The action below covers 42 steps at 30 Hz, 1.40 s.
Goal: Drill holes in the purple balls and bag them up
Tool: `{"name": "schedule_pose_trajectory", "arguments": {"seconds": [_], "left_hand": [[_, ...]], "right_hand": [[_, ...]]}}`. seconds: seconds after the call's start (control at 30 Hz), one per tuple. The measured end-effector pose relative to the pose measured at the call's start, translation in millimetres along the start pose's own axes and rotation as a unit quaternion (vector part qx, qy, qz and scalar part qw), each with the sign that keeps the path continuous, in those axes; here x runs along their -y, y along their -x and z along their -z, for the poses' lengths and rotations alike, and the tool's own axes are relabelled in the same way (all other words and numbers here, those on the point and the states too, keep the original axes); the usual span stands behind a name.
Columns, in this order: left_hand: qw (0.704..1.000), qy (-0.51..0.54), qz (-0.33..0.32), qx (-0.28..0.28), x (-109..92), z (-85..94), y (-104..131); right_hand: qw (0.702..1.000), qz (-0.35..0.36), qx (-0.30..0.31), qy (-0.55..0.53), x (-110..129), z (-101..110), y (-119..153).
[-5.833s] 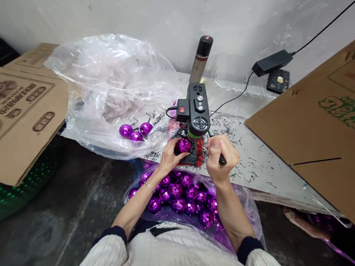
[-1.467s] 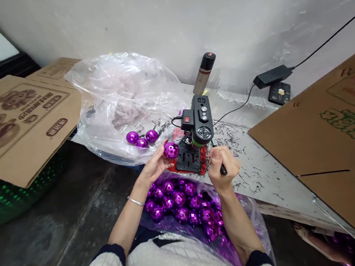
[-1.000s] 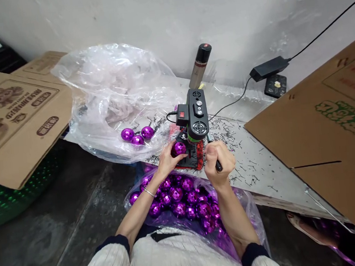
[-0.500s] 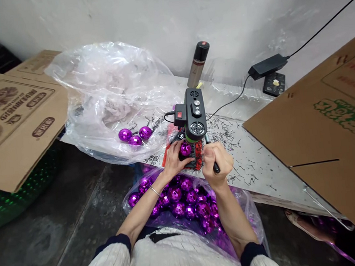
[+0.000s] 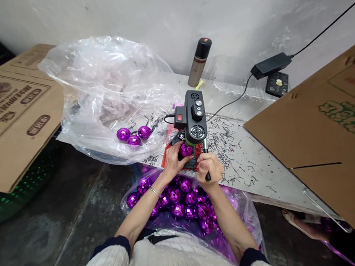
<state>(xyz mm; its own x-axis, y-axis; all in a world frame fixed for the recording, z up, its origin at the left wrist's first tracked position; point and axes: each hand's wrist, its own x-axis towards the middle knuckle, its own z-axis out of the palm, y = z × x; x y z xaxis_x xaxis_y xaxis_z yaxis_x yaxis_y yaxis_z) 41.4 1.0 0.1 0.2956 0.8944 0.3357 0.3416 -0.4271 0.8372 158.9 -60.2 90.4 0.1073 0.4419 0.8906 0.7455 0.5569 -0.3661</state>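
So the left hand [image 5: 174, 162] has its grip around a shiny purple disco ball ornament [image 5: 186, 149], right under the head of the black press machine [image 5: 195, 116] on the desk [image 5: 247, 161]. Right hand [image 5: 210, 167]'s clenched on the machine's black-tipped lever [image 5: 207, 175].

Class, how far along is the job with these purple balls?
Done: some, perhaps, judging by black bits littering the table.
In hand: the left hand holds one mirrored ball under the black press; the right hand grips its lever.
Left: possibly the three loose balls or the lap pile; which are finished isn't visible.
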Motion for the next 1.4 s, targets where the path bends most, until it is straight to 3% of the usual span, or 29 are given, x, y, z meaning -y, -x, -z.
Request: {"name": "schedule_pose_trajectory", "arguments": {"seconds": [0.67, 0.9, 1.07, 1.17, 1.27, 1.4], "left_hand": [[1.0, -0.001, 0.006, 0.005, -0.4, -0.3, -0.1], [1.0, 0.008, -0.008, 0.002, 1.7, -1.3, -1.2], [1.0, 0.002, -0.013, 0.001, 2.9, -2.4, -2.3], [1.0, 0.006, -0.011, 0.005, 3.8, -2.9, -5.6], [1.0, 0.019, 0.003, 0.004, 2.0, 0.7, -4.5], [0.999, 0.0, -0.019, -0.033, -10.5, 13.5, 24.5]], "right_hand": [[0.998, -0.001, -0.047, -0.042, -14.0, -11.8, 21.7], [0.999, -0.008, -0.042, 0.013, -15.6, -12.4, 25.6], [0.999, 0.035, -0.039, 0.016, -17.9, -16.5, 27.8], [0.998, 0.055, -0.036, 0.016, -14.4, -12.2, 14.0], [0.999, 0.024, -0.025, 0.008, -4.0, -0.7, -15.7], [0.999, -0.049, 0.015, -0.016, 11.2, 11.4, -50.5]]}}
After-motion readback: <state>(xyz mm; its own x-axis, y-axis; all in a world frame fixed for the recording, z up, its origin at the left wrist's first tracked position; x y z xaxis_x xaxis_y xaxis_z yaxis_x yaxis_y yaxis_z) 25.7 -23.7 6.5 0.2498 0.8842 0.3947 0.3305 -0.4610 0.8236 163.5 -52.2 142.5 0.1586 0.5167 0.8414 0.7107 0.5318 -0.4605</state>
